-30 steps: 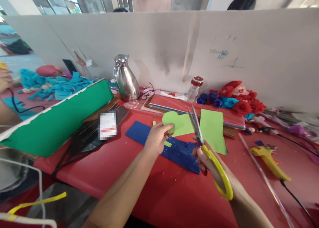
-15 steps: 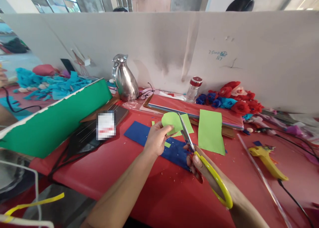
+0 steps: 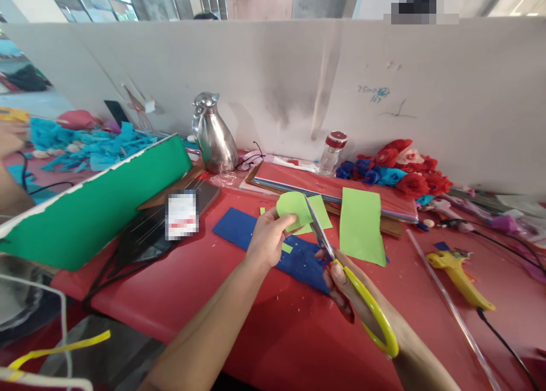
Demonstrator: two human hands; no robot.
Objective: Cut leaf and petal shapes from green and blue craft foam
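Between the thumb and fingers of my left hand (image 3: 268, 237) is a light green piece of paper (image 3: 293, 208) with a rounded upper left edge. My right hand (image 3: 341, 274) grips a pair of scissors (image 3: 322, 237) with yellow and red handles. The blades lie along the right edge of the green piece, and they look nearly closed. Below both hands a dark blue sheet (image 3: 236, 229) lies on the red table, with small green scraps on it. A larger green rectangle (image 3: 360, 226) lies just right of the scissors.
A steel jug (image 3: 215, 135) and a red-lidded glass jar (image 3: 333, 152) stand at the back. Paper flowers (image 3: 396, 169) are heaped back right. A yellow glue gun (image 3: 463, 277) and a clear rod (image 3: 452, 305) lie at right. A green-sided box (image 3: 106, 203) stands left; another person's hand (image 3: 11, 138) shows beyond.
The scissor blades have closed along the green piece's edge, and my right fingers have shifted slightly. My left hand stays in place. At far left, the other person's hand has come further into view.
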